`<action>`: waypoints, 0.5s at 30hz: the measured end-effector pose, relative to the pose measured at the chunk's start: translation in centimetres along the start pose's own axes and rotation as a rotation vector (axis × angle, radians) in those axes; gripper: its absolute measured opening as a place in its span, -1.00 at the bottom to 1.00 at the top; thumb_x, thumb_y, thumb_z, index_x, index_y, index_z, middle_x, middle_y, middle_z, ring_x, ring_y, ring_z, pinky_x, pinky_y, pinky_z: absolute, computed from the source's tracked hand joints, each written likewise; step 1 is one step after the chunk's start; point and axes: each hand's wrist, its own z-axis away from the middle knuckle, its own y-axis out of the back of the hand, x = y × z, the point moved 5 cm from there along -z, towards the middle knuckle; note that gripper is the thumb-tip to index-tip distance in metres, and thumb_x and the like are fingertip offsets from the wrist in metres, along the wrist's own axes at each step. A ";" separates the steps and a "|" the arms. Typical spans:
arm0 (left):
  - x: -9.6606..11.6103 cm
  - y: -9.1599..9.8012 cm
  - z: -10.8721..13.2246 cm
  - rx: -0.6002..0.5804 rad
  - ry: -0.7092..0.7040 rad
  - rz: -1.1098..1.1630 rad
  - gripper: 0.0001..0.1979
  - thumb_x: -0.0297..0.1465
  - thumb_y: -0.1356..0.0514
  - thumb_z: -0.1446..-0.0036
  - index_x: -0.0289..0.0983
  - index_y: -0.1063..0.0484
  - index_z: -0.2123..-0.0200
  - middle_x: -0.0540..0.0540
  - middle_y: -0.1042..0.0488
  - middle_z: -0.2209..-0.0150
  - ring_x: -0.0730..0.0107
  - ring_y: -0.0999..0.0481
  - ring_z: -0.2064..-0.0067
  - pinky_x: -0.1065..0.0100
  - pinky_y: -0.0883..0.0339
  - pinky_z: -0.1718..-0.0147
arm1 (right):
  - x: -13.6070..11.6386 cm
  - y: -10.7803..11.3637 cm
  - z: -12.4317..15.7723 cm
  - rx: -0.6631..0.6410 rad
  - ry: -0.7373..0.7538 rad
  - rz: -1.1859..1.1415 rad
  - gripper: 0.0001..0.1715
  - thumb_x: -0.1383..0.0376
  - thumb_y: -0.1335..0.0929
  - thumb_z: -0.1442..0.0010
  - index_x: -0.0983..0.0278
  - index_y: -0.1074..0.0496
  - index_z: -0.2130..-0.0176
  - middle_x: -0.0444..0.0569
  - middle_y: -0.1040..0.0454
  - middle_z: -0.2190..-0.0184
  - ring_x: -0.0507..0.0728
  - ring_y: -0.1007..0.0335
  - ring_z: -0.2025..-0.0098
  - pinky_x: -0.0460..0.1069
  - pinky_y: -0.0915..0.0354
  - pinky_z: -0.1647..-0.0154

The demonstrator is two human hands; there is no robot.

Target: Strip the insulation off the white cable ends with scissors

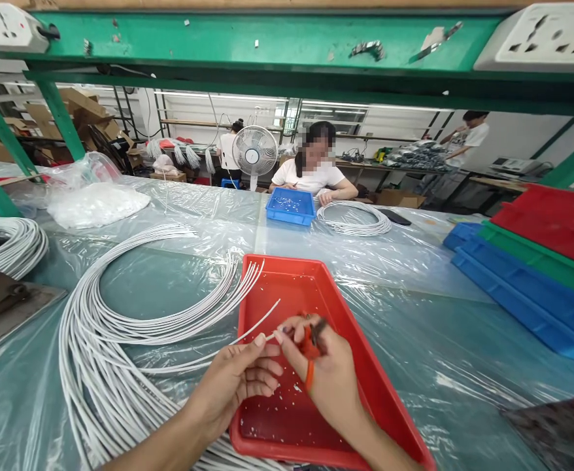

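My left hand point(235, 383) pinches a thin white cable point(269, 337) near its end between thumb and forefinger. Its other fingers are loosely curled. My right hand point(333, 379) is closed around an orange-handled hand tool point(309, 350) with a dark end, apparently small cutters. The thumb and forefinger of that hand meet at the cable's tip. Both hands are over a red tray point(372, 356) scattered with small white scraps. To the left lies a large coiled bundle of white cables point(91, 327), with several loose ends resting over the tray's rim.
Stacked red, green and blue bins point(527, 275) stand at right. Across the table a person point(311, 170) sits by a blue tray point(291, 208) and another cable coil point(353, 219). A plastic bag point(98, 203) lies far left. A green beam point(267, 36) spans overhead.
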 end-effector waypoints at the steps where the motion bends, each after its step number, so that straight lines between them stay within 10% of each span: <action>1: -0.1 -0.1 0.0 0.012 -0.004 0.038 -0.72 -0.28 -0.26 0.00 -0.45 -0.53 0.40 -0.11 -0.51 0.52 0.58 -0.43 0.58 0.56 -0.33 0.54 | -0.6 0.2 0.7 -0.003 0.086 0.035 -0.76 0.48 -0.35 -0.06 0.23 -0.20 0.48 -0.14 -0.40 0.45 -0.01 -0.35 0.43 -0.11 -0.27 0.40; 8: -0.7 -0.3 1.0 -0.005 -0.049 0.129 -0.81 -0.39 -0.27 -0.01 -0.44 -0.48 0.51 -0.03 -0.45 0.64 0.65 -0.37 0.62 0.63 -0.28 0.57 | -2.3 -0.1 5.2 -0.207 0.643 0.370 -0.73 0.58 -0.32 -0.03 0.31 -0.38 0.27 0.07 -0.55 0.33 0.14 -0.45 0.26 -0.02 -0.35 0.23; 15: 1.0 -0.1 2.0 -0.001 -0.298 -0.124 -0.82 -0.37 -0.14 -0.14 -0.37 -0.42 0.41 -0.06 -0.49 0.52 0.50 -0.45 0.53 0.48 -0.34 0.49 | -0.7 -0.2 6.8 -0.238 0.061 0.070 -0.84 0.30 -0.36 -0.05 0.23 -0.25 0.43 -0.11 -0.37 0.50 0.03 -0.33 0.46 -0.11 -0.26 0.45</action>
